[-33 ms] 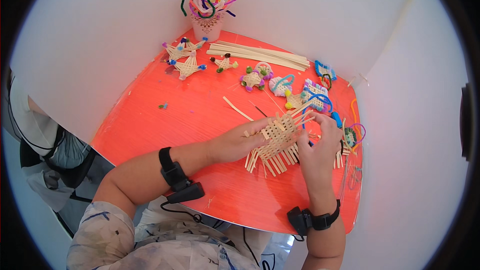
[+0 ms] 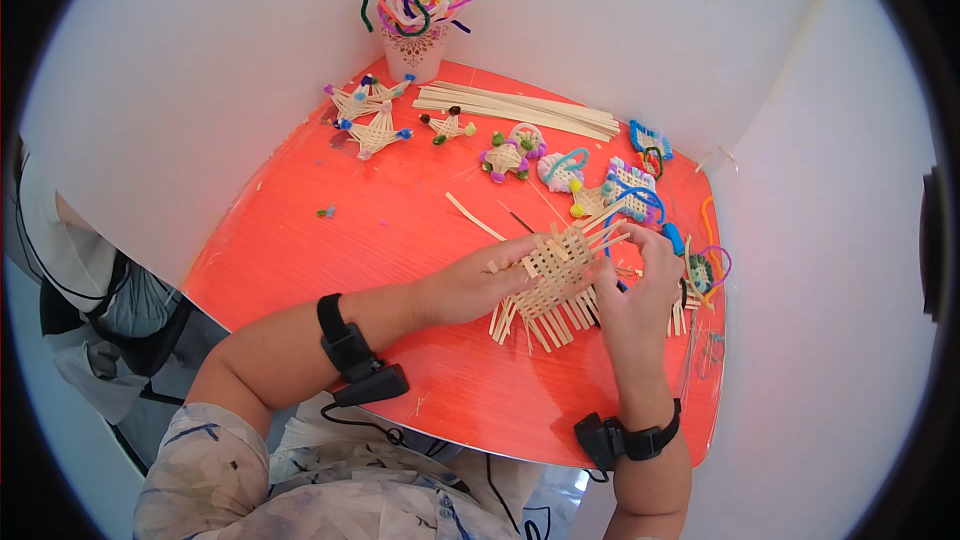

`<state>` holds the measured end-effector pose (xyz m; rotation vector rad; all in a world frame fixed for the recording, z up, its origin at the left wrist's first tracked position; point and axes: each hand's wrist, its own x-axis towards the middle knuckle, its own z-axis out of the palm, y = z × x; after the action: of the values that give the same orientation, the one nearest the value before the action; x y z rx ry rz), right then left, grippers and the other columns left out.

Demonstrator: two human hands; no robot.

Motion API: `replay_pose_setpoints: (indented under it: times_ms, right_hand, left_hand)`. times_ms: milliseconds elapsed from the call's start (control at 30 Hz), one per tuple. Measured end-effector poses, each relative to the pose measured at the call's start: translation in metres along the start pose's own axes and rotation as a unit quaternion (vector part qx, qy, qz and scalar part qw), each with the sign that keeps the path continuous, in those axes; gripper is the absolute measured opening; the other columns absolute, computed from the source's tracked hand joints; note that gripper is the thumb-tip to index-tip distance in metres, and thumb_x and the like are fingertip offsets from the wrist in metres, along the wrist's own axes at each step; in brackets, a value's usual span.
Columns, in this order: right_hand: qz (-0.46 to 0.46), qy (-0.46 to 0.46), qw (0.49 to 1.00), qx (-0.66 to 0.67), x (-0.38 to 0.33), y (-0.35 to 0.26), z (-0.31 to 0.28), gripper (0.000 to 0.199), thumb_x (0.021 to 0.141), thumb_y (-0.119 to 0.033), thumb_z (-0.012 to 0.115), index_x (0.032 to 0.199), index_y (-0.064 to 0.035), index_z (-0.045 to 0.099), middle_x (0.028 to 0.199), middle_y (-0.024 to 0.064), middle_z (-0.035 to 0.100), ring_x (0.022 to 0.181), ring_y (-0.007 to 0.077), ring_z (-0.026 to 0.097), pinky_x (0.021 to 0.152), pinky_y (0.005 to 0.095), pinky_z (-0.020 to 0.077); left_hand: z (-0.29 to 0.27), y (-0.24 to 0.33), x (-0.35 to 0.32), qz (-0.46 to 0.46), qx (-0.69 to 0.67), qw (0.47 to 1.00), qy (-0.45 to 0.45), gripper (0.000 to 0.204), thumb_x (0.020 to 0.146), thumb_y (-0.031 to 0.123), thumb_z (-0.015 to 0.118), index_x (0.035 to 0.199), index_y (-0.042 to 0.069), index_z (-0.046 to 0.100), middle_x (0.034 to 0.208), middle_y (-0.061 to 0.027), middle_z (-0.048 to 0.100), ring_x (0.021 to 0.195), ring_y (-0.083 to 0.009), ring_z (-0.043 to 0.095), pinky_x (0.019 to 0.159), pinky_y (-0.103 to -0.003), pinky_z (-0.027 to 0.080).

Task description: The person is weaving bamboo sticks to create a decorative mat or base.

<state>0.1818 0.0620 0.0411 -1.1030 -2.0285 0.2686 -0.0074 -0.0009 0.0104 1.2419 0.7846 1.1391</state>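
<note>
A small woven piece of pale, flat bamboo-like strips [image 2: 553, 268] is held above the table, its loose strip ends sticking out on several sides. My left hand [image 2: 490, 275] grips it by the left edge, thumb on top, the other fingers mostly hidden beneath. At the opposite edge my right hand [image 2: 640, 280] is closed, thumb and fingers pinching around the loose strip ends there. Whether it grips one strip or more is hard to tell. Below the weave, a fringe of strip ends [image 2: 555, 328] hangs over the red tabletop.
Finished woven stars [image 2: 375, 132] and a blue-edged woven square [image 2: 630, 188] lie toward the back. Behind them are a bundle of flat strips [image 2: 515, 108] and a white pot [image 2: 413, 55] of coloured pipe cleaners. White walls [image 2: 240, 60] close in the red table [image 2: 330, 240].
</note>
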Motion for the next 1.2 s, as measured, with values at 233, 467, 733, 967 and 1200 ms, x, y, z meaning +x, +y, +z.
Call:
replay_pose_setpoints:
  times_ms: [233, 467, 733, 967, 1200]
  right_hand:
    - [0.017, -0.015, 0.999, 0.040, 0.000, 0.004, 0.001, 0.038, 0.076, -0.011, 0.071, 0.110, -0.0060, 0.056, 0.106, 0.0075, 0.057, 0.108, 0.0266, 0.046, 0.097, 0.0423, 0.0297]
    - [0.021, 0.004, 1.000, 0.010, 0.000, 0.000, -0.001, 0.029, 0.075, -0.012, 0.073, 0.098, -0.0081, 0.056, 0.102, 0.0038, 0.057, 0.103, 0.0257, 0.046, 0.092, 0.0421, 0.0302]
    - [0.009, 0.013, 0.999, 0.045, 0.000, 0.005, 0.002, 0.024, 0.073, -0.009, 0.072, 0.090, -0.0060, 0.056, 0.095, 0.0055, 0.058, 0.095, 0.0249, 0.049, 0.089, 0.0401, 0.0340]
    - [0.117, -0.033, 0.964, 0.236, 0.002, 0.009, 0.002, 0.014, 0.076, -0.003, 0.070, 0.084, 0.0015, 0.059, 0.089, 0.0082, 0.061, 0.088, 0.0189, 0.057, 0.079, 0.0305, 0.0450]
    - [0.124, -0.051, 0.964, 0.230, 0.003, 0.006, 0.001, 0.013, 0.078, -0.004, 0.069, 0.085, 0.0021, 0.060, 0.085, 0.0071, 0.061, 0.082, 0.0144, 0.058, 0.074, 0.0272, 0.0471]
  left_hand:
    - [-0.002, -0.001, 0.000, 0.001, -0.018, 1.000, -0.011, 0.047, 0.099, 0.012, 0.044, 0.144, 0.002, 0.033, 0.139, -0.0069, 0.046, 0.128, -0.0139, 0.042, 0.108, -0.032, 0.034]
    - [0.004, 0.010, -0.001, -0.017, -0.058, 0.998, 0.011, 0.049, 0.097, 0.008, 0.044, 0.144, 0.002, 0.032, 0.136, -0.0074, 0.049, 0.125, -0.0141, 0.046, 0.106, -0.031, 0.036]
    - [0.006, 0.008, 0.000, -0.015, -0.081, 0.996, 0.017, 0.051, 0.093, 0.003, 0.037, 0.144, 0.002, 0.033, 0.133, -0.0083, 0.053, 0.120, -0.0146, 0.052, 0.103, -0.031, 0.039]
    - [0.004, 0.002, 0.003, -0.050, -0.159, 0.984, 0.063, 0.052, 0.090, 0.002, 0.038, 0.142, 0.001, 0.036, 0.131, -0.0108, 0.055, 0.120, -0.0167, 0.053, 0.103, -0.032, 0.041]
    - [0.000, -0.002, 0.006, -0.065, -0.258, 0.962, 0.068, 0.056, 0.088, -0.001, 0.041, 0.144, 0.000, 0.032, 0.134, -0.0164, 0.051, 0.117, -0.0228, 0.057, 0.099, -0.035, 0.048]
